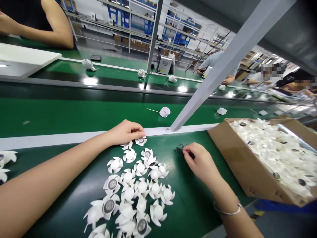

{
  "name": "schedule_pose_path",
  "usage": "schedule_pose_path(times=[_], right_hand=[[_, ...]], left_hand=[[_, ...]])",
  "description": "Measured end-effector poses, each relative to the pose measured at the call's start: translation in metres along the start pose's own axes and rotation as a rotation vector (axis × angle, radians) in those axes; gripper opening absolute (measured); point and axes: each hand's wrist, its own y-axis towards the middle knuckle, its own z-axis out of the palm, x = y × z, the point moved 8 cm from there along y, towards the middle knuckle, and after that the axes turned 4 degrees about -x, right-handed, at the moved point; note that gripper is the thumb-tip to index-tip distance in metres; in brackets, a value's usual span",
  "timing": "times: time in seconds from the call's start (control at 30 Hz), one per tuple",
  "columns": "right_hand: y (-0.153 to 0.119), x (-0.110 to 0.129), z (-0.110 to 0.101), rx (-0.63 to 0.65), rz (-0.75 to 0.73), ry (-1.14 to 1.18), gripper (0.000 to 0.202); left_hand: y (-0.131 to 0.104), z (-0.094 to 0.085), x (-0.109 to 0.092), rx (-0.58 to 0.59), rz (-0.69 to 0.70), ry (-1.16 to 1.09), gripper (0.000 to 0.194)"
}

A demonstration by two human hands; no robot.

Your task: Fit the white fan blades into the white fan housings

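My left hand [127, 132] is at the rail edge of the green bench, its fingers pressed together at a white fan wheel [141, 140] with a grey centre. A second wheel lies partly under that hand. My right hand [198, 160] is closed in a pinch beside a small scatter of tiny black parts [179, 148]; whatever its fingertips hold is too small to make out. Between and below the hands lies a pile of white fan wheels [142, 187], some showing round grey centres.
An open cardboard box [237, 165] full of white fan wheels stands at the right. A slanted metal post [208, 79] rises from the white rail [81, 136]. Beyond, the green belt carries a white round housing [164, 112]. Other people sit across the line.
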Motion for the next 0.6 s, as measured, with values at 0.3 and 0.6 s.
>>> schedule_pose_path(times=[0.3,0.6], right_hand=[[0.019,0.019,0.018,0.196,-0.158,-0.068,0.021],[0.039,0.037,0.042,0.342,-0.185,-0.455,0.024]], left_hand=[[0.0,0.002,0.006,0.051,-0.002,-0.049,0.043],[-0.004,0.002,-0.004,0.141,0.169,-0.058,0.051]])
